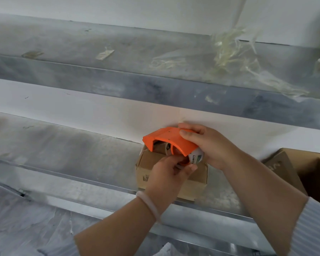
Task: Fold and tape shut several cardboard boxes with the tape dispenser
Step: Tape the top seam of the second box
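The head view looks down on a grey metal workbench (67, 156) that backs onto a white wall. A small brown cardboard box (197, 179) sits at the bench's near edge, just right of centre, with a barcode label on its left side.

Above the box, the right hand (211, 145) grips an orange tape dispenser (171, 140). The thumb lies across the orange top and the fingers wrap round the far side. A tape roll (196, 157) with a printed label shows under the dispenser's right end.

The left hand (166, 175) comes up from below, fingers curled, with thumb and fingertips pinching at the lower edge of the roll. Whether a loose end of tape lies between them cannot be told. A pale bracelet (149, 206) circles the left wrist. A white ribbed sleeve (315, 228) covers the right forearm.

A second cardboard box (292, 166) stands open at the far right edge, well apart from the first.

On the metal shelf (118, 78) above, a crumpled wad of clear tape (235, 52) lies to the right. Small tape scraps (104, 54) lie further left.
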Action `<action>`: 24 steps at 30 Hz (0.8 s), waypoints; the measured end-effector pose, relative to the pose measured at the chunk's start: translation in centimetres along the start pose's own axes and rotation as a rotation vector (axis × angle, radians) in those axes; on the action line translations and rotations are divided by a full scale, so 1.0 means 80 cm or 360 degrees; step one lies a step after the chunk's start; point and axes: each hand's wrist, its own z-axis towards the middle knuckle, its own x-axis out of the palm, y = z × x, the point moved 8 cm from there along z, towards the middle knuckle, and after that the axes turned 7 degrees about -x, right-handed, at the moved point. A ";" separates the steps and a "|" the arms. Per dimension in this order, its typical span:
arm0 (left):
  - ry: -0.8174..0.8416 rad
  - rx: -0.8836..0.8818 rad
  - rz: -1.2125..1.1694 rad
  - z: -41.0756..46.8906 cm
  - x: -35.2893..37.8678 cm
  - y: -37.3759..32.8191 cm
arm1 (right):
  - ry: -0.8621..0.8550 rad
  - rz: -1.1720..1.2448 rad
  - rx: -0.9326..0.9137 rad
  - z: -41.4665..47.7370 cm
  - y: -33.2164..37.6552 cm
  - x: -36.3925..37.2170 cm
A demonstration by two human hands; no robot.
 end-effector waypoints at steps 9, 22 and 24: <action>-0.0021 0.0027 0.0001 -0.001 -0.004 -0.003 | 0.0177 -0.0078 -0.0018 -0.008 -0.003 0.005; -0.0778 -0.0467 -0.0416 -0.004 -0.126 0.063 | 0.0290 -0.0018 0.0024 -0.007 -0.005 0.002; -0.0544 -0.0723 -0.0543 0.029 -0.123 0.085 | 0.0320 -0.0028 0.0016 -0.005 -0.005 0.002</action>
